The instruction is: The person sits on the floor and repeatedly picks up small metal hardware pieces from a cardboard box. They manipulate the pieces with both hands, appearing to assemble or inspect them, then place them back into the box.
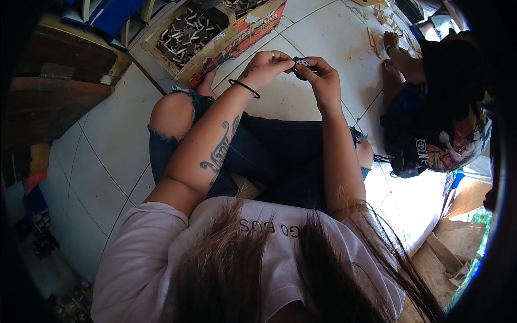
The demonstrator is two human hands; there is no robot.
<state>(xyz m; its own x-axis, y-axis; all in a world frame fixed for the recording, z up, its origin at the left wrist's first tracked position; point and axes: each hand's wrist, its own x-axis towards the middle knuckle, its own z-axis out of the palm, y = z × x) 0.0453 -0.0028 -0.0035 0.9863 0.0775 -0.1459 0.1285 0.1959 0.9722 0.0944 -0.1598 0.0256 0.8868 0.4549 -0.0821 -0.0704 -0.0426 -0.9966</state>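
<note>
Out over my crossed legs, both hands meet at a small dark piece [302, 62] with a white printed design on its face. My left hand [267, 70] is closed, thumb and fingertips pinching at the left edge of the piece. From the other side my right hand [325, 81] grips it, the thumb pressed to its face and the fingers curled behind. The underside of the piece is hidden by my fingers, so its exact kind cannot be made out.
A wooden crate [231, 40] of small dark pieces with pale edges stands ahead on the tiled floor [116, 145]. Wood scraps [375, 40] lie at the far right, near another person's bare feet [393, 72]. Dark wooden furniture [59, 81] stands at the left.
</note>
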